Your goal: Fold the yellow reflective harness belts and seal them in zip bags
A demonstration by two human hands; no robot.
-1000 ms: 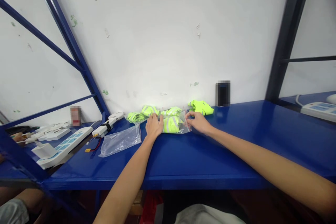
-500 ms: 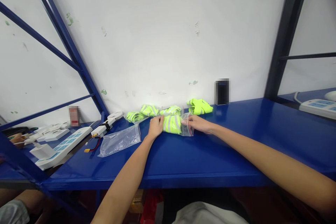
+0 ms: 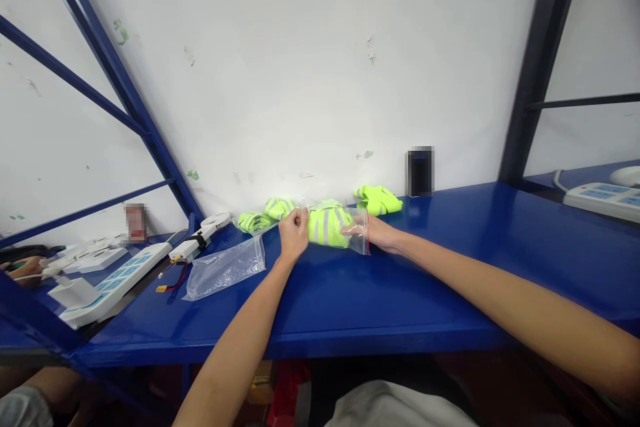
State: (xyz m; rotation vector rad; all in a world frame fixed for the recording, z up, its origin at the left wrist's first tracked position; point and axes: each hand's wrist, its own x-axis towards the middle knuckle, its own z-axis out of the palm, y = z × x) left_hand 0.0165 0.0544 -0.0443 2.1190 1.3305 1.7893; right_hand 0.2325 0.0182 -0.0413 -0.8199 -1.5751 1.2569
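A clear zip bag [image 3: 330,228] holding a folded neon-yellow reflective band is lifted just above the blue shelf [image 3: 450,280]. My left hand [image 3: 293,234] pinches the bag's left end, fingers closed. My right hand [image 3: 376,232] grips the bag's right end, by the red zip strip. Loose neon-yellow bands [image 3: 263,215] lie behind the bag by the wall, and another folded band [image 3: 379,199] sits further right. An empty clear bag [image 3: 223,268] lies flat to the left of my left hand.
A white power strip [image 3: 113,280], a small white fan [image 3: 216,220], a battery with red wire [image 3: 175,273] and white parts lie at the left. A dark phone [image 3: 420,171] leans on the wall. Another power strip [image 3: 603,197] is far right. Someone else's hand [image 3: 23,268] shows at left.
Both hands have closed on the ends of the bagged band and raised it slightly off the shelf; before, they rested on it flat against the surface.
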